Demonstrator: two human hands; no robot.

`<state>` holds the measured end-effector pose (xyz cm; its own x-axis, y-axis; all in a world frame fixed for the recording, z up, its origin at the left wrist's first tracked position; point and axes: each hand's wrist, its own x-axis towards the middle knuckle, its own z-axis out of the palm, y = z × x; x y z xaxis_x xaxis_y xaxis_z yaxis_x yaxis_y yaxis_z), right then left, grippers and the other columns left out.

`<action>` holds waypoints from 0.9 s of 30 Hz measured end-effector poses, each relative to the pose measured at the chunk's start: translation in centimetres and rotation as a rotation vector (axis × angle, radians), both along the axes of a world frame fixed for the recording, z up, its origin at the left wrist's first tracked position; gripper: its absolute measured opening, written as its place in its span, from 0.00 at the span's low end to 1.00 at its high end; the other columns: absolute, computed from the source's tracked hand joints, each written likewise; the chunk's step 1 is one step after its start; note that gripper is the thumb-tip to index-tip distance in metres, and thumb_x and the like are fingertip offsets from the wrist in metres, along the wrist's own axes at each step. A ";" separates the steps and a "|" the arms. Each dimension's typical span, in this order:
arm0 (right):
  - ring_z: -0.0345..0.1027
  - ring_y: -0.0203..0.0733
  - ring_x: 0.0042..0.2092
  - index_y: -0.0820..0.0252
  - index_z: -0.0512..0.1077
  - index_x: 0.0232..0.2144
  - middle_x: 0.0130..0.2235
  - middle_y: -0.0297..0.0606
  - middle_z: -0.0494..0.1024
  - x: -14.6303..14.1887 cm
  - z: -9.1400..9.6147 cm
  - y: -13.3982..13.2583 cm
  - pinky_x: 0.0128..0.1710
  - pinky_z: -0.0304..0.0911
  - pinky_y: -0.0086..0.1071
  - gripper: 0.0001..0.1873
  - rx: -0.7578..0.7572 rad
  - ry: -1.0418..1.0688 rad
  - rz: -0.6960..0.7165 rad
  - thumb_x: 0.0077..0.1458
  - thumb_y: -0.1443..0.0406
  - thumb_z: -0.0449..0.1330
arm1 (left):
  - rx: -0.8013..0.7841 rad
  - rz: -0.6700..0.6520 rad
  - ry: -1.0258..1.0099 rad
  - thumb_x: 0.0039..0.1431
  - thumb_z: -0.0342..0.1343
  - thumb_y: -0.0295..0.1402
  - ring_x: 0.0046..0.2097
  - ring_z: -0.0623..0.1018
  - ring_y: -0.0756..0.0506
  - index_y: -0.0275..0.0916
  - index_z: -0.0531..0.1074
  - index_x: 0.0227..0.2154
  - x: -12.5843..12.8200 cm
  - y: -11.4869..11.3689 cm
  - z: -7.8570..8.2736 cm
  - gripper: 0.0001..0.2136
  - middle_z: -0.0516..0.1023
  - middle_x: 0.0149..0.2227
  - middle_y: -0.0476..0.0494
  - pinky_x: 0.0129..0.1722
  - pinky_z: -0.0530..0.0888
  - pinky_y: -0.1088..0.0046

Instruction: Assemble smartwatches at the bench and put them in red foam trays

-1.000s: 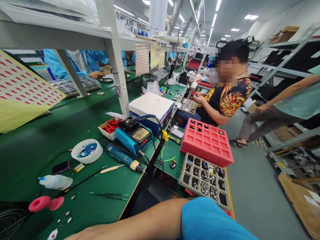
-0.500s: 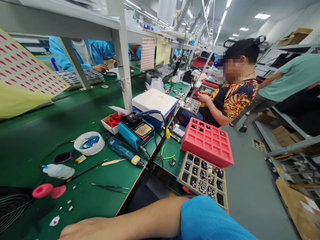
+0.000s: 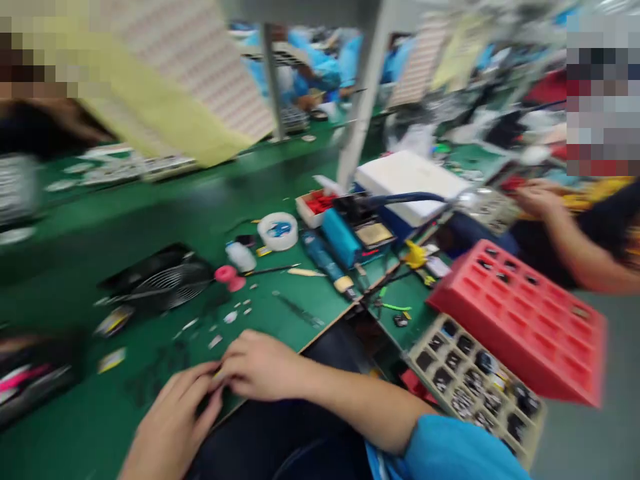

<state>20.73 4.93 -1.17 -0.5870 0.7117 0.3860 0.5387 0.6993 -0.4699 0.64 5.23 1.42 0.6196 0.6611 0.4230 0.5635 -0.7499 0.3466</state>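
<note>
Near the front edge of the green bench, my left hand [image 3: 179, 408] and my right hand [image 3: 264, 365] meet at the fingertips. Both are closed in a pinch around something small, with a hint of yellow between them; blur and fingers hide what it is. Just beyond my right hand lie several small whitish pieces [image 3: 230, 317]. Tweezers [image 3: 299, 309] rest on the bench farther to the right. A pink spool [image 3: 230, 277] stands behind the small pieces. A small yellow-and-white piece [image 3: 111, 360] lies left of my left hand.
A black fan [image 3: 173, 283] sits at the left. Farther back are a white bowl [image 3: 277, 231], a white bottle [image 3: 241, 256], an electric screwdriver [image 3: 327, 265] and a blue soldering station [image 3: 343, 237]. A beige parts tray [image 3: 417, 357] and red foam tray [image 3: 515, 333] stand right, near a co-worker's arm [image 3: 575, 233].
The view has swung left and down. My left hand has come into sight, and my right hand, earlier partly cut off at the bottom edge, now shows in full against it.
</note>
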 end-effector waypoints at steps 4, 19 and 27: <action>0.70 0.43 0.44 0.59 0.72 0.36 0.41 0.41 0.79 -0.2 -1.0 -0.7 0.48 0.67 0.37 0.03 -0.122 0.247 -0.035 0.61 0.71 0.60 | -0.076 0.105 0.042 0.71 0.53 0.39 0.45 0.80 0.44 0.43 0.77 0.39 -0.5 -2.5 0.1 0.10 0.81 0.44 0.44 0.45 0.79 0.68; 0.70 0.45 0.44 0.58 0.71 0.31 0.44 0.45 0.80 0.5 -0.5 -2.7 0.45 0.71 0.40 0.09 -0.141 0.337 -0.052 0.64 0.72 0.57 | -0.046 0.097 -0.027 0.68 0.57 0.29 0.47 0.78 0.44 0.42 0.77 0.46 -0.8 -3.1 -0.9 0.07 0.79 0.46 0.41 0.46 0.79 0.66; 0.69 0.45 0.45 0.60 0.76 0.35 0.46 0.46 0.79 0.7 -0.2 -2.7 0.45 0.73 0.39 0.07 -0.100 0.294 -0.041 0.63 0.72 0.58 | -0.067 0.022 0.028 0.68 0.55 0.28 0.47 0.77 0.44 0.43 0.76 0.48 -1.3 -2.4 -0.7 0.09 0.78 0.47 0.40 0.46 0.78 0.66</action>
